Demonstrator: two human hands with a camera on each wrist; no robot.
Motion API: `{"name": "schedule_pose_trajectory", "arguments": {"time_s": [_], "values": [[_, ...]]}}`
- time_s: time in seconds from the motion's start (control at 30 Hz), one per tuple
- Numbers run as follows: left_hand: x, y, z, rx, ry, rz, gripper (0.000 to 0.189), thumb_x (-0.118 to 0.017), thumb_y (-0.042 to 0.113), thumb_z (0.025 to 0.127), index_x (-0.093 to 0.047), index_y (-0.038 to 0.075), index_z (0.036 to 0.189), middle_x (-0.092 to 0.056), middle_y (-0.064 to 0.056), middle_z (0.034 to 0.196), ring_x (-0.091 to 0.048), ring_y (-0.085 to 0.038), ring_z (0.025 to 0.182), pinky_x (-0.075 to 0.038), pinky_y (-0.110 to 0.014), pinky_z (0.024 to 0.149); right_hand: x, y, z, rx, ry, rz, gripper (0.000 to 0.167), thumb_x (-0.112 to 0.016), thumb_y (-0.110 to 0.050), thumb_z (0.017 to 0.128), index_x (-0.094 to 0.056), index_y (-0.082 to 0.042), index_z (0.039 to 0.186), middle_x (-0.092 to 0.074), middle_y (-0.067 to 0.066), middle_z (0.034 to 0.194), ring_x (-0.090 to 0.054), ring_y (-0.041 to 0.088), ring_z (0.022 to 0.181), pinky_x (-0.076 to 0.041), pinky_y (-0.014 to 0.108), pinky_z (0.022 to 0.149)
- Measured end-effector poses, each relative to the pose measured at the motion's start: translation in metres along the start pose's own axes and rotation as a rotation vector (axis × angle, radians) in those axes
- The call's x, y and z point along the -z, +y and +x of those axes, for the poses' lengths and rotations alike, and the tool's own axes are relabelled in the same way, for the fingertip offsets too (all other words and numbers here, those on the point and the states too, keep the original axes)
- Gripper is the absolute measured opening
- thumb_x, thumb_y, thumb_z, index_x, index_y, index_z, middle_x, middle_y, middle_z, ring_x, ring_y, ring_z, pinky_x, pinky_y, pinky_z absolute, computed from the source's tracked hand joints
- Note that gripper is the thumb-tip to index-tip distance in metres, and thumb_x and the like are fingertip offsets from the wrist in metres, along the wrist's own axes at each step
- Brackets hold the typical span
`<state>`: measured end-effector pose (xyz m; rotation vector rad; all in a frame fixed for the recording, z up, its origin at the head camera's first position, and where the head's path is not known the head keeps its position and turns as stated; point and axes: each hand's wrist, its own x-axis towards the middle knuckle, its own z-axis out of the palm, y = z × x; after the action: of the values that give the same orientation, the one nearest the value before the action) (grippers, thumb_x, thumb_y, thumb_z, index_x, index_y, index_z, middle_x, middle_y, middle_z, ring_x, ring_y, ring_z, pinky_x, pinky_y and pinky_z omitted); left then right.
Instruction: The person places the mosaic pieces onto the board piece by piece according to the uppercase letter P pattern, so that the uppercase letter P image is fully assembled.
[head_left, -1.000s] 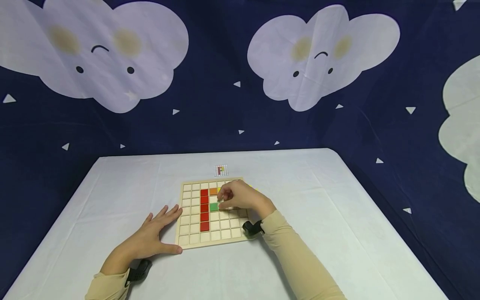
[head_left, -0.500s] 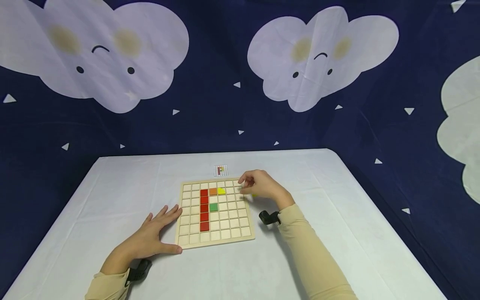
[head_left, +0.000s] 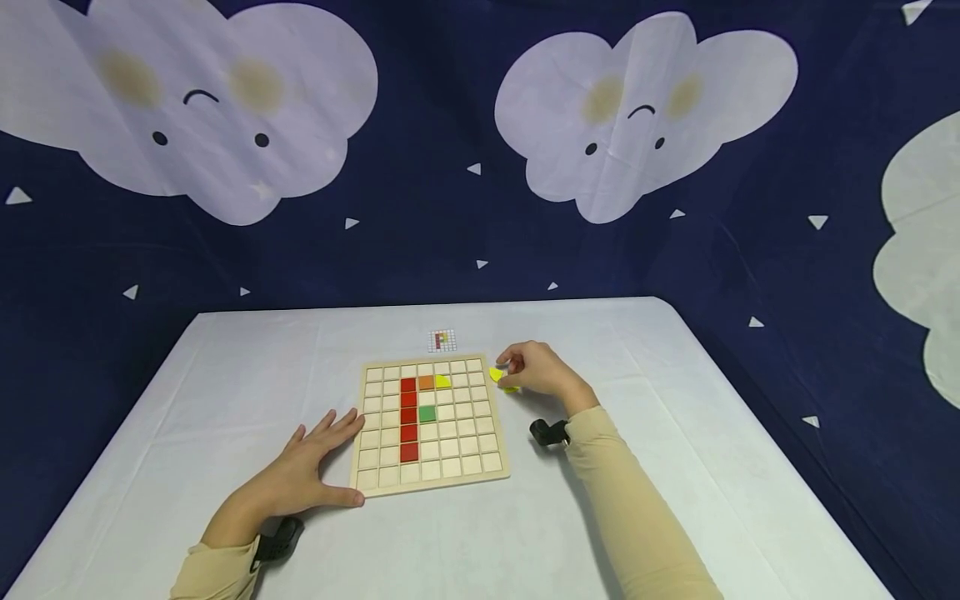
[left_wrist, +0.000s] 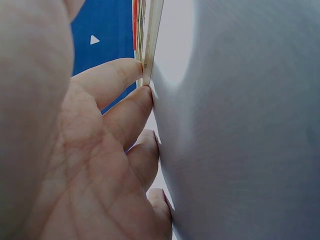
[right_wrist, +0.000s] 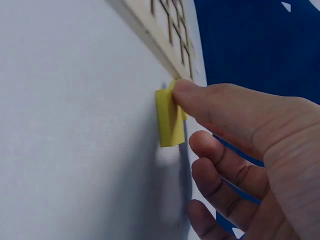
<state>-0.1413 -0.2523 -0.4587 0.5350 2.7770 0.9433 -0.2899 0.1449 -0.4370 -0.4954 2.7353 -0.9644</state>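
My left hand (head_left: 300, 475) rests spread at the left edge of a light wooden grid board (head_left: 431, 490), its fingertips and thumb at the frame. In the left wrist view, fingertips touch the board's side (left_wrist: 153, 40). Red squares (head_left: 408, 417) form a column on the grid, with an orange square (head_left: 426, 382), a yellow rounded piece (head_left: 443, 381) and a green square (head_left: 427, 414). My right hand (head_left: 543, 371) is right of the board, over loose yellow pieces (head_left: 496, 374). In the right wrist view its thumb overlaps a yellow piece (right_wrist: 169, 120); I cannot tell whether it is pinched.
A small card (head_left: 442, 341) with a coloured grid picture lies behind the board. White cloth (head_left: 247, 400) covers the table. A dark blue curtain (head_left: 420, 250) with clouds hangs at the back.
My right hand has withdrawn from above the grid to the right and sits at the loose yellow pieces, uncovering the yellow piece on the board. My left hand has stayed still.
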Motion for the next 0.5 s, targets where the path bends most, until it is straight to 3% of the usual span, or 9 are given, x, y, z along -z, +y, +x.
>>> {"name": "schedule_pose_trajectory", "arguments": {"time_s": [0.5], "values": [[-0.0004, -0.0013, 0.0001, 0.000, 0.005, -0.001, 0.118, -0.098, 0.055, 0.067, -0.046, 0.011, 0.163, -0.036, -0.018, 0.174, -0.018, -0.057, 0.162, -0.004, -0.084, 0.123, -0.0067, -0.0023, 0.0094, -0.031, 0.013, -0.002, 0.020, -0.083, -0.016, 0.092, -0.078, -0.007, 0.110, -0.064, -0.001, 0.081, -0.055, 0.012, 0.074, -0.047, 0.024, 0.070]]}}
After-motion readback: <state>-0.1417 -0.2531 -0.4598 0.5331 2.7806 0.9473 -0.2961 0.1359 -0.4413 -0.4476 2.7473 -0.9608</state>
